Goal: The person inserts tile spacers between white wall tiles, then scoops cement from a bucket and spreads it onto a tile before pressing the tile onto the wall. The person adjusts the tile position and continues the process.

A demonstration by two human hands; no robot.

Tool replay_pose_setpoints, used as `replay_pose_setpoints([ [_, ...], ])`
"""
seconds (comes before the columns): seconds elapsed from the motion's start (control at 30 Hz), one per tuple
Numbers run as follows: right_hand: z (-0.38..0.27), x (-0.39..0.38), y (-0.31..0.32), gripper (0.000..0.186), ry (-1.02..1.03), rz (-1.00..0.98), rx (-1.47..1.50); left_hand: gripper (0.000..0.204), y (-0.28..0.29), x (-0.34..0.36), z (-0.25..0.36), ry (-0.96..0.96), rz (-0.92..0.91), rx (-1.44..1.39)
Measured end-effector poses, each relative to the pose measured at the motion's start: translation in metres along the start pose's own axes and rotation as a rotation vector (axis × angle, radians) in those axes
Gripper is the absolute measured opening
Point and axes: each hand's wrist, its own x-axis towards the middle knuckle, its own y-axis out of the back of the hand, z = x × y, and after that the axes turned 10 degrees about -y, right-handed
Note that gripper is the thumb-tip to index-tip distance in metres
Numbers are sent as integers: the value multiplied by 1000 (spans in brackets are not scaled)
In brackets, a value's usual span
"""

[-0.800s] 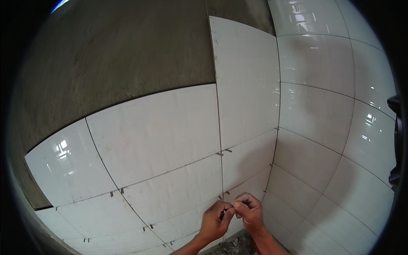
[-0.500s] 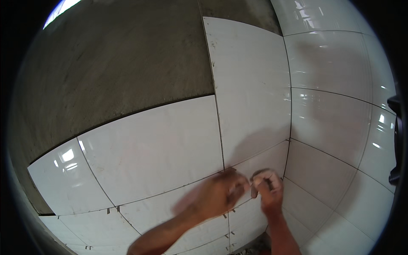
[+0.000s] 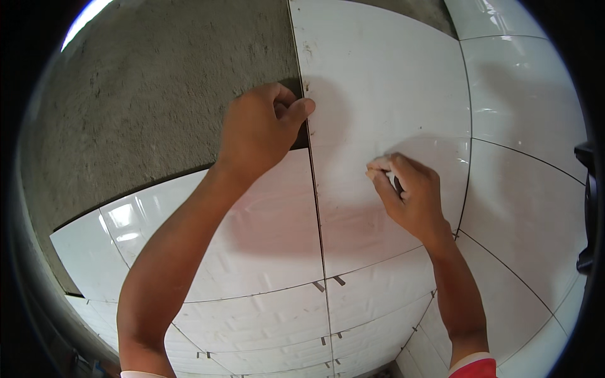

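Both hands have risen and spread apart: the left hand (image 3: 255, 132) is now at the left edge of a tall white tile (image 3: 391, 82), the right hand (image 3: 414, 194) before its face. The left's curled fingertips are partly hidden, so its grip cannot be told; the right's thumb and forefinger pinch closed, anything between indistinct, and both forearms (image 3: 161, 271) slant upward.

A tall white tile (image 3: 384, 82) stands upright on the grey wall (image 3: 157, 82). Brown smudges dot its left edge
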Motion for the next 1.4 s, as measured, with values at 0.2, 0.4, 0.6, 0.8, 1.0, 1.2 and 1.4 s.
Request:
replay_pose_setpoints([
  [0.2,12,23,-20,8,212,61,-5,34,-2,9,8,247,-135,-113],
  [0.4,11,36,-31,8,280,24,79,35,-3,13,12,306,-160,-121],
  [0.6,6,44,-42,10,258,29,97,35,-6,12,8,278,-103,-153],
  [0.8,7,48,-49,12,306,53,89,34,-3,19,6,374,-134,-214],
  [1.0,7,48,-50,11,338,58,78,30,-9,17,13,425,-61,-281],
  [1.2,9,50,-50,11,377,62,54,26,-14,16,20,484,0,-310],
  [1.4,10,50,-52,14,393,68,42,24,-19,15,22,476,59,-318],
])
